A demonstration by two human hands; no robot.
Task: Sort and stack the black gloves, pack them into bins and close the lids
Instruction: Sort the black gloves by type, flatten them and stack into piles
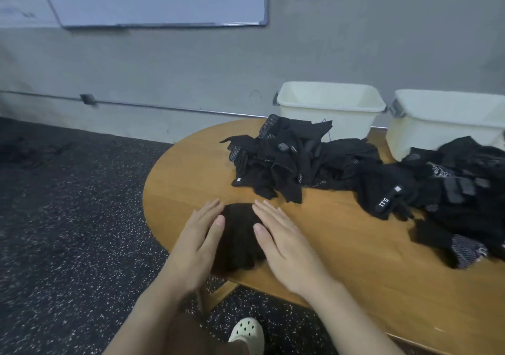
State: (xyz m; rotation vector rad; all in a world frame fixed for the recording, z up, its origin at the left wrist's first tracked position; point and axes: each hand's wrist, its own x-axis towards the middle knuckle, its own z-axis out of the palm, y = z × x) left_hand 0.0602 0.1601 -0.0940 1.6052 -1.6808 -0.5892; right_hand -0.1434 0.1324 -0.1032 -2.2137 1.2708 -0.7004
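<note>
The wooden table (341,245) is carrying a glove heap (355,169) at two o'clock. At six, both flat hands, left hand (200,241) and right hand (284,241), are pressing a small glove stack (239,234), fingers straight together.

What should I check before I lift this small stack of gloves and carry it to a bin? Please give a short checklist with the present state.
1. Both hands on the stack: left hand and right hand lie flat at either side of the small stack. Ok.
2. Stack gripped: fingers straight, not curled. Not ok.
3. Stack even: too dark. Cannot tell.
4. Near bin open: no lid on. Ok.
5. Path to the bin: the loose pile lies between. Not ok.
</note>
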